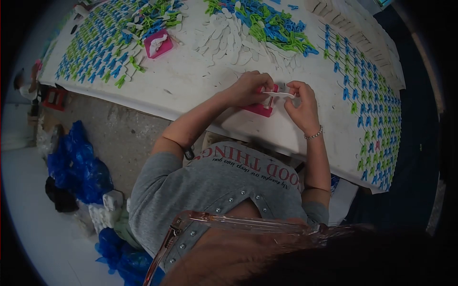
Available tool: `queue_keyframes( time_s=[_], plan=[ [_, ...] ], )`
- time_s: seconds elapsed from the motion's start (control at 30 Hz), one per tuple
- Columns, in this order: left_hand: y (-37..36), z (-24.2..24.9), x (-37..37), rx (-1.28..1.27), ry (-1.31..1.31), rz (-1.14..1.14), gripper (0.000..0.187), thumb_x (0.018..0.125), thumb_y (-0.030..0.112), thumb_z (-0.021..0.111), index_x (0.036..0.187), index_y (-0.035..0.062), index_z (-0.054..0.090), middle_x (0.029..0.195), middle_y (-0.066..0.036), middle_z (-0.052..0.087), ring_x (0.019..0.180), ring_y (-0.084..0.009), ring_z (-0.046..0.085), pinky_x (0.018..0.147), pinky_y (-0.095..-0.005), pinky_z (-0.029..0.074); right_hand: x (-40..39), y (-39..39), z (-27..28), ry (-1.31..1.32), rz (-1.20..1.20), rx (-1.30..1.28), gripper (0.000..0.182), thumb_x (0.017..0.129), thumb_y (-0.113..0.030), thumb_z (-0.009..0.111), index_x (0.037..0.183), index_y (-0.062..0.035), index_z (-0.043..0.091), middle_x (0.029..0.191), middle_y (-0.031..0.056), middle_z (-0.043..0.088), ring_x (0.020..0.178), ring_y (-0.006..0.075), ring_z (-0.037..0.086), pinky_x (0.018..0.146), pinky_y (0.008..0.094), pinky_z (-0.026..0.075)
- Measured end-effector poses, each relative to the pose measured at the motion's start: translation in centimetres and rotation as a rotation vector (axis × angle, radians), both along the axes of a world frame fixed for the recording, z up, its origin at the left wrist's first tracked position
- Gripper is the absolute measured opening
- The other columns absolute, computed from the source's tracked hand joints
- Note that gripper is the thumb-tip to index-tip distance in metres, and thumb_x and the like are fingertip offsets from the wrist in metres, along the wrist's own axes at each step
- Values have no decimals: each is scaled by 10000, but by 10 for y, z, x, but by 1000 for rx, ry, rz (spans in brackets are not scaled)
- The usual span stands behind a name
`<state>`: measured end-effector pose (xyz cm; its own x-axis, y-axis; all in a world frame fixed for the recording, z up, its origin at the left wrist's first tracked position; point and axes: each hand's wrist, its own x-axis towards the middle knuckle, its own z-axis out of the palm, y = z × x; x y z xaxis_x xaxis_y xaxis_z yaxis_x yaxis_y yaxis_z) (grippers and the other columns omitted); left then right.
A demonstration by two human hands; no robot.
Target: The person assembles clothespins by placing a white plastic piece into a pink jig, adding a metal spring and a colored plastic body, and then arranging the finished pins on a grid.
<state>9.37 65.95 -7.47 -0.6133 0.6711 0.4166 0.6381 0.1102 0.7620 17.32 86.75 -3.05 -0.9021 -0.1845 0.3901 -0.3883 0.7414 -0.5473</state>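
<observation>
A thin white strip [280, 94] spans the space between my two hands, above a small pink holder [260, 109] near the table's front edge. My left hand [250, 88] is closed on the strip's left end, its fingers bent over the holder. The strip's right end lies between the curled fingers and thumb of my right hand [304, 106], which wears a bead bracelet. My fingers partly hide the holder. Beyond my hands lies a pile of loose white pieces [226, 39].
Blue and green clips [276, 29] are heaped at the back. Rows of clips cover the table's left [98, 52] and right [365, 97]. A pink tray [158, 44] stands left of my hands. White stacks [350, 28] line the back right. A person [27, 86] is far left.
</observation>
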Motion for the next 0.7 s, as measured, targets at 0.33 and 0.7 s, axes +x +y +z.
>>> queue_keyframes(
  time_s=[0.33,0.7],
  plan=[
    [-8,-3,-1,197,-376,7,282,770,41,697,968,61,497,872,2,529,801,-107,500,758,-257,439,-74,7,22,-219,190,-379,314,816,-90,657,1119,-49,587,952,20,607,866,120,534,794,269,451],
    [-49,-3,1,502,-891,53,328,787,-33,665,991,103,448,786,38,493,750,-61,505,722,-220,431,-203,6,-37,-171,-422,123,285,875,-336,607,858,-54,652,817,135,673,762,323,637,650,421,499]
  ],
)
